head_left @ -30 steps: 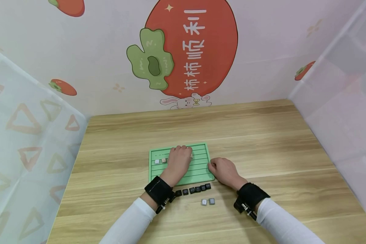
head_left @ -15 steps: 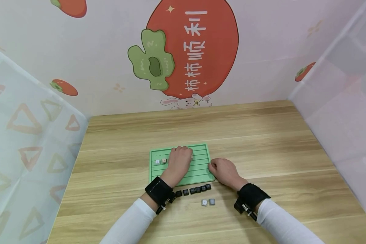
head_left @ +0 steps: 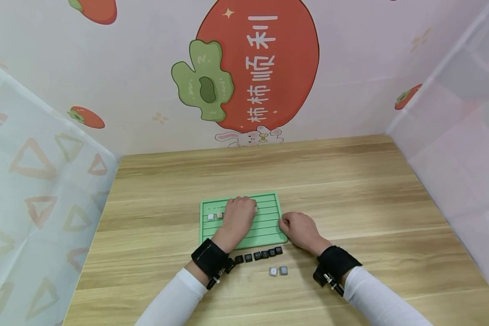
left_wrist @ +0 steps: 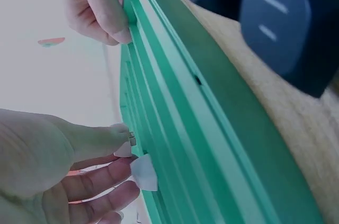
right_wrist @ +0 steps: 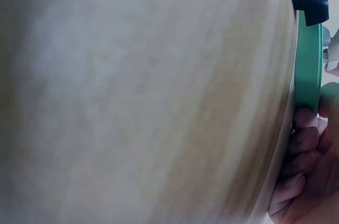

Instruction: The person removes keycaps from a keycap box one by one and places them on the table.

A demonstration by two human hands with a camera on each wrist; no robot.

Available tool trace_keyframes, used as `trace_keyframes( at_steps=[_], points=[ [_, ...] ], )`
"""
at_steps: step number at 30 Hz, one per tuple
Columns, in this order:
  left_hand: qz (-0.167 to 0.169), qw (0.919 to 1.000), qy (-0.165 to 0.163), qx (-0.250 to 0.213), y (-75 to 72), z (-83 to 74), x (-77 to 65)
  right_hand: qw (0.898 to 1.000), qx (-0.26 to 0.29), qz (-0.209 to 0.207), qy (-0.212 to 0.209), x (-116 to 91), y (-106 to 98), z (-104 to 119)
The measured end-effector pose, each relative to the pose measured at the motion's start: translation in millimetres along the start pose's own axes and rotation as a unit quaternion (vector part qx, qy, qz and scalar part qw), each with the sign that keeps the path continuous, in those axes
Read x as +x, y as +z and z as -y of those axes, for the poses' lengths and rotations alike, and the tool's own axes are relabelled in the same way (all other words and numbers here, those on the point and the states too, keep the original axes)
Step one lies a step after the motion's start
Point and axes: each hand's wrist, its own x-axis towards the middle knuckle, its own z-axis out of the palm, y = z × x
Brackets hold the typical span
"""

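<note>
My left hand (head_left: 239, 218) is over the green ridged tray (head_left: 267, 230). In the left wrist view its thumb and fingers pinch a small pale keycap (left_wrist: 124, 150), mostly hidden by the fingertips. A white keycap (left_wrist: 144, 172) shows close by its fingers. In the head view, a white keycap (head_left: 210, 217) and a beige keycap (head_left: 219, 216) sit in a tray row left of this hand. My right hand (head_left: 303, 230) grips the tray's right edge, thumb on top and the other fingers curled against the side, as the right wrist view shows.
Several black keycaps (head_left: 257, 255) lie in a line on the wooden table (head_left: 350, 181), just in front of the tray. Nearer to me are a white keycap (head_left: 273, 271) and a grey keycap (head_left: 283, 270). A patterned wall backdrop (head_left: 350, 108) rises behind the table.
Both hands hold nearly the same position and grip. My left wrist has shifted very slightly to the left; the tray and keycaps show no clear movement.
</note>
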Motion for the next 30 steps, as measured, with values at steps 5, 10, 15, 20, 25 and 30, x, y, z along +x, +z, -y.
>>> trace_keyframes(
  at_steps=[5, 10, 15, 20, 25, 30],
  points=[
    [-0.004, 1.0000, 0.002, 0.005, -4.4, -1.3, -2.5, 1.000, -0.001, -0.002, 0.002, 0, 0, 0],
    [-0.016, 0.9998, 0.006, 0.004, -9.9, -2.2, -5.2, 1.000, 0.000, -0.002, 0.001, 0, 0, 1],
    [-0.021, 0.9997, 0.015, 0.000, -14.7, -4.5, -9.0, 1.000, 0.001, -0.001, 0.004, 0, 0, 1],
    [-0.013, 0.9998, 0.014, -0.011, -18.4, -8.1, -13.9, 1.000, -0.003, -0.001, 0.003, -1, 1, 0],
    [-0.016, 0.9997, 0.017, -0.012, -20.4, -9.5, -18.0, 1.000, -0.004, -0.002, 0.000, 0, 2, -1],
    [-0.010, 0.9996, 0.016, -0.019, -20.7, -10.5, -20.5, 1.000, -0.003, 0.002, 0.000, 1, 2, -2]
  ],
)
